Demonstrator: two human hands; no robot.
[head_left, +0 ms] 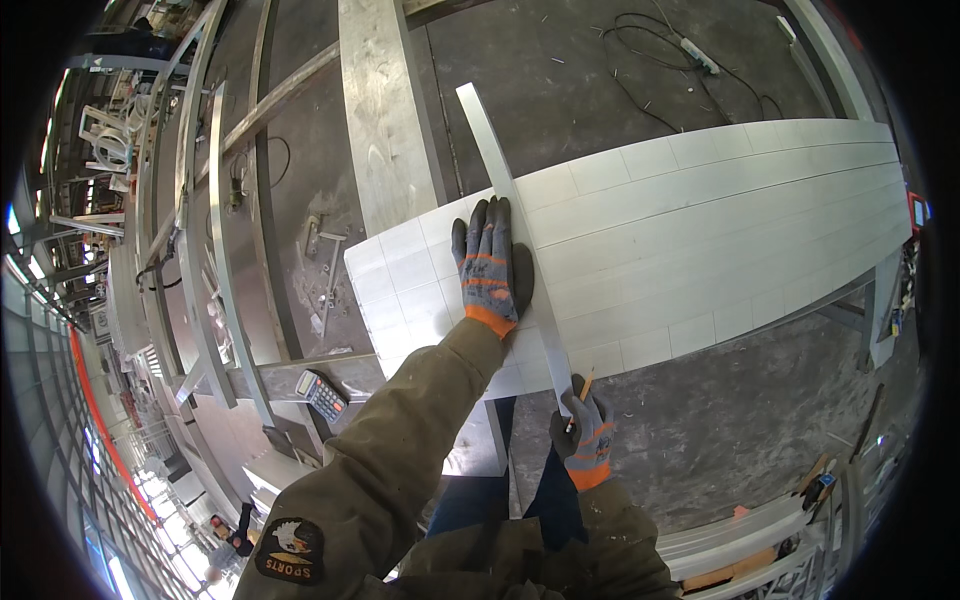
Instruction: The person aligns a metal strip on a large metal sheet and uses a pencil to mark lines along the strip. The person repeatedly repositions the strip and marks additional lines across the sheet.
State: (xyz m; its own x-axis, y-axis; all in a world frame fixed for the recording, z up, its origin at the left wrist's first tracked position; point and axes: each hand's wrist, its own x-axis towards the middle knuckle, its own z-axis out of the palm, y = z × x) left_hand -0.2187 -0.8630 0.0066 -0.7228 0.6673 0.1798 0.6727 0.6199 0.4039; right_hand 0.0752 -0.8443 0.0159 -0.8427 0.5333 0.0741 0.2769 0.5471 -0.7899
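A long silver metal bar lies crosswise over a wide panel of pale metal strips, its far end sticking out past the panel's far edge. Thin lines run across the strips in a grid. My left hand, in a grey and orange work glove, rests flat on the panel against the bar's left side, fingers stretched forward. At the bar's near end is my gloved right hand, its fingers closed with a yellow pencil poking up from them. The bar's near end touches this hand; part of the grip is hidden.
A calculator lies left of the panel on a support beam. Metal beams run along the left, and a wide board extends beyond the panel. A power strip with black cable lies on the floor. Stacked profiles stand at lower right.
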